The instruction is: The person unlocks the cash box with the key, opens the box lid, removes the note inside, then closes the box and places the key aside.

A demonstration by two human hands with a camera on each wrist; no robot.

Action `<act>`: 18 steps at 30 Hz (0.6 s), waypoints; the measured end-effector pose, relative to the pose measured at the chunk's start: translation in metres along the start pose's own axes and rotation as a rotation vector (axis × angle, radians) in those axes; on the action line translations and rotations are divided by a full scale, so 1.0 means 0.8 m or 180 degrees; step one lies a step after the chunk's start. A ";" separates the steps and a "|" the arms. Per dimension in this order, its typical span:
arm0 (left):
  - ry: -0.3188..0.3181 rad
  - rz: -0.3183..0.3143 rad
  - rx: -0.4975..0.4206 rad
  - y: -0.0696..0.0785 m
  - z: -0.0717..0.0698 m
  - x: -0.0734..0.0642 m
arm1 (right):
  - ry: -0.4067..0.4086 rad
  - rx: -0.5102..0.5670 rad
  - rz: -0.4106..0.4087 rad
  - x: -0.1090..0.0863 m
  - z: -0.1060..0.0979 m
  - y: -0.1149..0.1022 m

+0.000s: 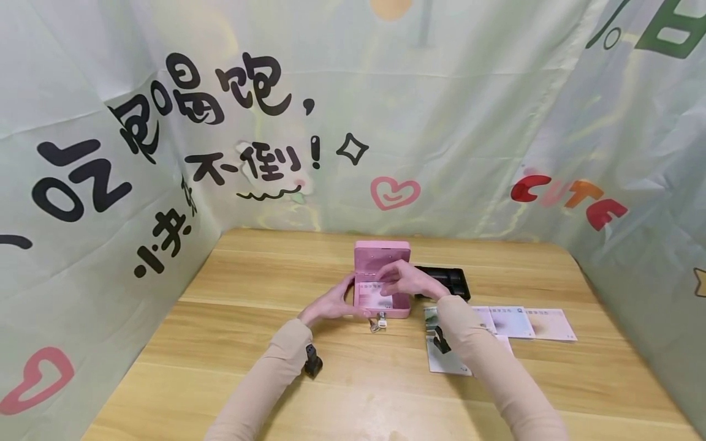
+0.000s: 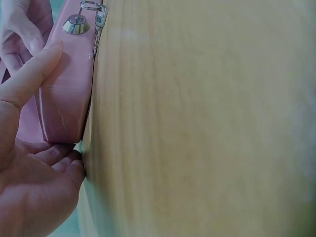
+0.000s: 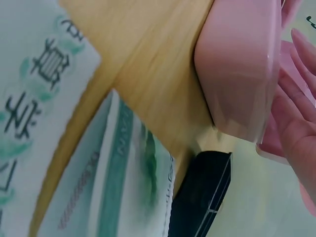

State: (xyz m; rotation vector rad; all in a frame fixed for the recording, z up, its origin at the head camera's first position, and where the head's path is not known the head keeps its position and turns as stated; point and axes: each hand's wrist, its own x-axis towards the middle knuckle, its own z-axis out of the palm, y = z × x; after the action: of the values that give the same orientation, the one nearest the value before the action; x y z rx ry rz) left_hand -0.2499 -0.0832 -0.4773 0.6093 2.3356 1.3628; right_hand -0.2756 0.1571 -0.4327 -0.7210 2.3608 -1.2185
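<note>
A pink metal cash box (image 1: 401, 313) stands on the table with its lid (image 1: 382, 247) raised. Pinkish banknote paper (image 1: 371, 298) lies inside it. My left hand (image 1: 330, 303) holds the box at its left front corner; in the left wrist view the thumb (image 2: 42, 66) rests on the front rim and the fingers curl by the side. Above the box's right half is my right hand (image 1: 410, 279), its loosely bent fingers reaching inside near the paper. Nothing shows pinched between them. Keys (image 1: 375, 326) hang on a ring from the front lock (image 2: 75, 24).
A black compartment tray (image 1: 459, 280) sits right of the box, partly behind my right wrist. Several banknotes are laid out on the wooden table to the right, among them a bluish one (image 1: 510, 323) and a pinkish one (image 1: 553, 324). Printed curtains (image 1: 452, 202) surround the table.
</note>
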 end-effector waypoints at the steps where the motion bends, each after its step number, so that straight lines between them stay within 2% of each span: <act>1: 0.0001 0.0007 -0.0002 0.000 0.000 0.000 | -0.0016 -0.0013 -0.0002 0.001 0.001 0.000; 7: -0.0026 0.0037 0.0028 -0.001 -0.001 0.001 | -0.0103 -0.0190 -0.0014 0.005 0.006 0.002; 13: -0.0031 0.0098 0.0029 -0.002 -0.001 0.001 | -0.0173 -0.0215 0.0041 0.006 0.009 0.002; 18: -0.0005 0.0041 0.0004 -0.002 -0.001 0.001 | -0.0120 -0.0288 0.0041 0.005 0.009 0.001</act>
State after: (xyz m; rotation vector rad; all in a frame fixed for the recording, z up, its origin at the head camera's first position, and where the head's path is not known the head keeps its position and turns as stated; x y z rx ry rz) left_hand -0.2510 -0.0840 -0.4783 0.6266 2.3356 1.3660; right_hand -0.2750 0.1510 -0.4377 -0.7497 2.3986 -1.0891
